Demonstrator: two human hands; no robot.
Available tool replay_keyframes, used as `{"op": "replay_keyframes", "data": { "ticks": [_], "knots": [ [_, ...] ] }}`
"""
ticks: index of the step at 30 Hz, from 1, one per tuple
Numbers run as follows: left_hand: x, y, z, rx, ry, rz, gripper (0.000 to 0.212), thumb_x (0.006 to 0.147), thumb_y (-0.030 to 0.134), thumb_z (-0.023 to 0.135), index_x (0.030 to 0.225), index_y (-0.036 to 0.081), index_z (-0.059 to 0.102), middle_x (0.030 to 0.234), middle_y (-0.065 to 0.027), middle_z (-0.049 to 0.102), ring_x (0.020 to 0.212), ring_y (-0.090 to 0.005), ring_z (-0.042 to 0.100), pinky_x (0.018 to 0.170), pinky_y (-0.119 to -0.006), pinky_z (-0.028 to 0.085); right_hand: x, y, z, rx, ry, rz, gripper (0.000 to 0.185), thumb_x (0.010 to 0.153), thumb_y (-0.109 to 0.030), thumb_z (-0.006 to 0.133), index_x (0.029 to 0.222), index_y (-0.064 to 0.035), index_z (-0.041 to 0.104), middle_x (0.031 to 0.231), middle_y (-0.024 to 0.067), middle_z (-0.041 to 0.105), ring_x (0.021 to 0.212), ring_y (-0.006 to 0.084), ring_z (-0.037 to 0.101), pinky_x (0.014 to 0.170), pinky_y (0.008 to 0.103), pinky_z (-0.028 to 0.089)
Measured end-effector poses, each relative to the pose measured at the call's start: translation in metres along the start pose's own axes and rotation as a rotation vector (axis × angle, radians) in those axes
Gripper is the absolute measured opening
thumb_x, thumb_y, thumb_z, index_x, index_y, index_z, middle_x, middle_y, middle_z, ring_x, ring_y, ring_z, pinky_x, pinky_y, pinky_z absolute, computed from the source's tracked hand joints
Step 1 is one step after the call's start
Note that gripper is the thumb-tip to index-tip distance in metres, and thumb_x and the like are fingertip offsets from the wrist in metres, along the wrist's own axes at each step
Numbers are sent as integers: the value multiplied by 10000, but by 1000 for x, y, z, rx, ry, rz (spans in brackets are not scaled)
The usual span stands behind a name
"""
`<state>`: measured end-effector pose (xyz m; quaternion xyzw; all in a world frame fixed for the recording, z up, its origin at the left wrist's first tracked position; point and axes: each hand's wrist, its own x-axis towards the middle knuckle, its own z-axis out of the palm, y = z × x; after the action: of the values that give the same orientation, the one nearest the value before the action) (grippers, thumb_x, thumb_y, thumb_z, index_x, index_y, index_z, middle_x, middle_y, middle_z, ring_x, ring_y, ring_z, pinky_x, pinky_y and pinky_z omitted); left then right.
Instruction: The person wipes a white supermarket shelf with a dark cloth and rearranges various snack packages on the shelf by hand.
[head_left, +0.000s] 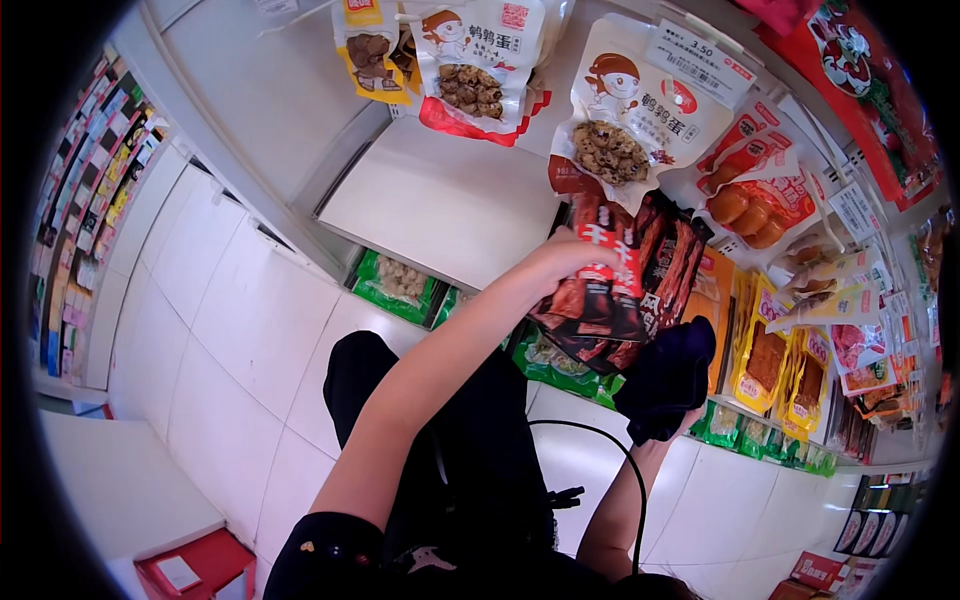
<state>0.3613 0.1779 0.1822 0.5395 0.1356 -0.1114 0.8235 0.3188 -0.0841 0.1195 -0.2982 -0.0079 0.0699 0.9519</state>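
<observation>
My left hand (574, 259) reaches across to the shelf, its fingers closed on black-and-red snack packets (600, 300) that bear writing and pictures of dried meat. More black packets of the same look (671, 240) stand just behind and to the right. A dark, folded cloth (664, 379) covers most of my right hand (691, 418), which is in front of the shelf edge and seems to hold it. The fingers under the cloth are hidden. Above my left hand hangs a white pouch (615, 112) picturing speckled eggs.
Left of the packets lies a white shelf board (442, 199). Yellow packets (761, 349) and an orange packet (712, 289) stand to the right. Green bags (394, 285) line the lower shelf. A black cable (634, 457) loops beside my legs. A red box (199, 562) sits at lower left.
</observation>
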Motion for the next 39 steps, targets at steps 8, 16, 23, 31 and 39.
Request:
{"op": "replay_keyframes", "data": {
  "ticks": [8,16,23,31,39],
  "knots": [
    [22,-31,58,1015,226,17,1267,504,363,805,1379,-40,-19,1375,-343,124,1271,-480,194,957,-533,324,6,-7,5,-2,13,15,419,895,-251,456,1237,-9,481,1159,123,565,1025,282,562,903,393,443],
    [8,-60,51,906,492,564,764,701,391,710,1235,-60,401,1241,-301,411,1193,-374,393,944,-431,361,18,-26,-1,-28,37,-13,418,888,-250,467,1226,-5,492,1165,127,562,1029,278,560,909,388,438],
    [-78,-78,-129,624,1198,543,196,798,198,633,829,9,593,735,-98,620,679,-200,596,627,-309,467,26,-40,-1,-80,50,-16,416,883,-248,477,1216,-1,501,1170,130,560,1033,275,558,914,384,434],
    [-117,-92,-193,438,997,29,537,801,504,592,733,-28,607,597,-96,593,496,-165,567,476,-284,445,42,-35,8,-181,72,50,414,876,-247,488,1206,4,512,1175,134,557,1037,272,556,920,379,430],
    [-103,-84,-186,110,910,10,351,847,353,577,769,12,594,630,-69,588,459,-117,518,413,-239,371,51,-31,32,-346,103,97,413,870,-245,498,1195,8,523,1180,138,554,1041,268,554,926,375,425]
  ]
}}
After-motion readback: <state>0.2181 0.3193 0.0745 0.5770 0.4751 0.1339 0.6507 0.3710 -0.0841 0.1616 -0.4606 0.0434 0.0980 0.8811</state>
